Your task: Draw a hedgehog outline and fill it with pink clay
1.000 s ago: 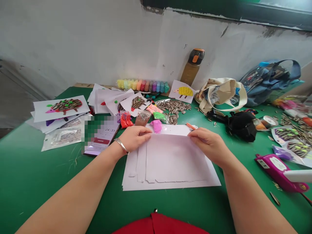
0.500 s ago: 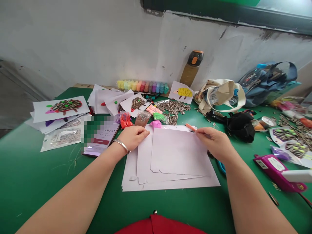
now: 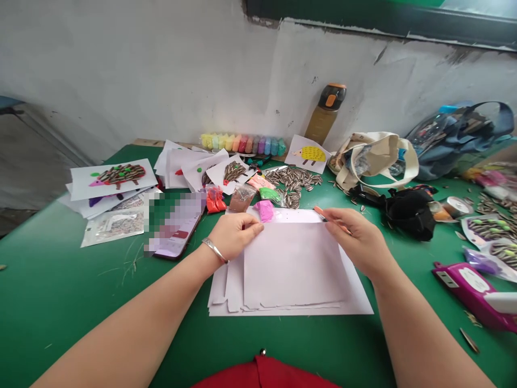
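A stack of white paper sheets (image 3: 291, 269) lies on the green table (image 3: 72, 291) straight in front of me. My left hand (image 3: 234, 234), with a silver bracelet at the wrist, pinches the top left corner of the uppermost sheet. At the top right edge of that same sheet my right hand (image 3: 357, 237) pinches it too. An orange pen (image 3: 321, 213) lies just beyond my right fingers. A pink clay packet (image 3: 265, 210) rests at the stack's far edge.
A phone (image 3: 177, 226) lies left of the stack. Seed hedgehog pictures (image 3: 115, 178), loose sunflower seeds (image 3: 293, 180), a clay strip (image 3: 242, 143) and a bottle (image 3: 326, 113) sit behind. Bags (image 3: 375, 156) and a purple device (image 3: 472, 285) are on the right.
The top sheet, lifted and shifted right half a second ago, now lies squared on the stack again. Both hands stay at its upper corners; the view has shifted slightly.
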The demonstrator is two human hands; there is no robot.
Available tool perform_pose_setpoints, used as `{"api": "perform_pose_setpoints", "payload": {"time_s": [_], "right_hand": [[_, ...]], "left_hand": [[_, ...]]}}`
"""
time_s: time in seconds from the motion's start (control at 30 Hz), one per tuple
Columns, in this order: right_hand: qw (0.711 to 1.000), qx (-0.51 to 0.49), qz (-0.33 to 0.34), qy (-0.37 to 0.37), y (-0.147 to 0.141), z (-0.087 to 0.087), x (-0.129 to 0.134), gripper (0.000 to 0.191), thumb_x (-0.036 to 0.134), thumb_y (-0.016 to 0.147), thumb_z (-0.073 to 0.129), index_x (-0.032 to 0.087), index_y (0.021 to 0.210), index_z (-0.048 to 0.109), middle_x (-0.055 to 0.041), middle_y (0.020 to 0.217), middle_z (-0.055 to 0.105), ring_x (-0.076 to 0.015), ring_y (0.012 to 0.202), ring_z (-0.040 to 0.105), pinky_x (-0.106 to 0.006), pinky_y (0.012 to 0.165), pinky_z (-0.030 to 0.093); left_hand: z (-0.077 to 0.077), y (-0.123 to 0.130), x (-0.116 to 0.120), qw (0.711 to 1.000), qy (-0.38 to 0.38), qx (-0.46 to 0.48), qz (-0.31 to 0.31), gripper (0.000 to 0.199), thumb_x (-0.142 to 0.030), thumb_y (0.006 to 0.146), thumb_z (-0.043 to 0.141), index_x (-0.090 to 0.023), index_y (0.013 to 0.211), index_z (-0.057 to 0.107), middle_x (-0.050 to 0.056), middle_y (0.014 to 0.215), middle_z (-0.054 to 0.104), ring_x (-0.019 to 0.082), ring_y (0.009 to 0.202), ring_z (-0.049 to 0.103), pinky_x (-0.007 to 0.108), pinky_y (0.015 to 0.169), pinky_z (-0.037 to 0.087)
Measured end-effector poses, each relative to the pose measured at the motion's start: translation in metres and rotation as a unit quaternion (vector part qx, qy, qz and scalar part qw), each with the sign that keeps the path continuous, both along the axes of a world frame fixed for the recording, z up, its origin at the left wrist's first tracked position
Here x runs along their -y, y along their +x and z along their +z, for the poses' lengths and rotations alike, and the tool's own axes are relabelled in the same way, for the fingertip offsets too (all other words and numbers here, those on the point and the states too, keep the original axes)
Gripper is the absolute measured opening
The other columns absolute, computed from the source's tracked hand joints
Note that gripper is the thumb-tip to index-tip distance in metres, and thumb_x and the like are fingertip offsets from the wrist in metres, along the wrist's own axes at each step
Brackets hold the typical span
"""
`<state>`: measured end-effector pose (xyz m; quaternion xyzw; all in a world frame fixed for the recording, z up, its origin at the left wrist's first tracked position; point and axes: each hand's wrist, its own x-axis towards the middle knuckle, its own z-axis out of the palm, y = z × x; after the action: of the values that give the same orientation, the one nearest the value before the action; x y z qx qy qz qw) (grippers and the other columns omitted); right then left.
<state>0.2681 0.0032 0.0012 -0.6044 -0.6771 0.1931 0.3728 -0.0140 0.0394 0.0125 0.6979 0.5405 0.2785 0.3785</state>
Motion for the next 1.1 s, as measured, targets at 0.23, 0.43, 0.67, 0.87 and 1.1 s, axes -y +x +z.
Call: {"api": "perform_pose_setpoints", "payload": {"time_s": [0.23, 0.43, 0.67, 0.87, 1.1], "right_hand": [[0.969, 0.168, 0.154, 0.093, -0.05, 0.014, 0.033, 0.059, 0.038, 0.083, 0.063, 0.02, 0.137, 0.047, -0.0141, 0.142, 0.046, -0.0314, 0.135, 0.036, -0.052, 0.11, 0.034], [0.916, 0.254, 0.31, 0.025, -0.077, 0.016, 0.056, 0.096, 0.047, 0.074, 0.07, 0.017, 0.152, 0.02, -0.015, 0.158, 0.017, -0.0366, 0.144, 0.009, -0.06, 0.114, 0.017], [0.963, 0.141, 0.183, 0.141, -0.06, -0.006, 0.037, 0.06, -0.005, 0.075, 0.038, 0.011, 0.131, 0.054, -0.0185, 0.131, 0.057, -0.0282, 0.126, 0.05, -0.048, 0.103, 0.044], [0.965, 0.017, 0.217, 0.149, -0.055, 0.013, 0.034, 0.05, 0.006, 0.084, 0.052, 0.023, 0.13, 0.055, -0.0091, 0.126, 0.062, -0.0268, 0.123, 0.052, -0.047, 0.105, 0.043], [0.954, -0.075, 0.271, 0.102, -0.053, 0.019, 0.037, 0.045, 0.007, 0.087, 0.052, 0.027, 0.127, 0.059, -0.0044, 0.123, 0.065, -0.0259, 0.12, 0.054, -0.047, 0.101, 0.046]], "left_hand": [[-0.008, 0.0, -0.003, 0.981, -0.137, 0.135, 0.041, 0.028, -0.044, 0.066, 0.068, -0.016, 0.064, 0.066, -0.003, 0.049, 0.053, 0.012, 0.04, 0.048, 0.024, 0.04, 0.037], [-0.01, -0.002, -0.005, 0.93, -0.232, 0.269, 0.089, 0.039, -0.048, 0.056, 0.081, -0.015, 0.066, 0.061, -0.002, 0.058, 0.057, 0.011, 0.049, 0.052, 0.021, 0.043, 0.043], [-0.001, -0.002, -0.005, 0.876, -0.292, 0.371, 0.099, 0.054, -0.065, 0.07, 0.069, -0.013, 0.08, 0.067, 0.006, 0.074, 0.067, 0.015, 0.061, 0.064, 0.023, 0.055, 0.052], [-0.002, -0.003, -0.003, 0.831, -0.325, 0.451, 0.002, 0.066, -0.071, 0.084, 0.046, -0.018, 0.122, 0.058, 0.014, 0.105, 0.07, 0.027, 0.087, 0.069, 0.039, 0.073, 0.056], [-0.012, -0.001, 0.003, 0.817, -0.304, 0.479, -0.101, 0.073, -0.073, 0.081, 0.05, -0.029, 0.139, 0.046, 0.012, 0.143, 0.047, 0.038, 0.121, 0.052, 0.05, 0.094, 0.046]]}}
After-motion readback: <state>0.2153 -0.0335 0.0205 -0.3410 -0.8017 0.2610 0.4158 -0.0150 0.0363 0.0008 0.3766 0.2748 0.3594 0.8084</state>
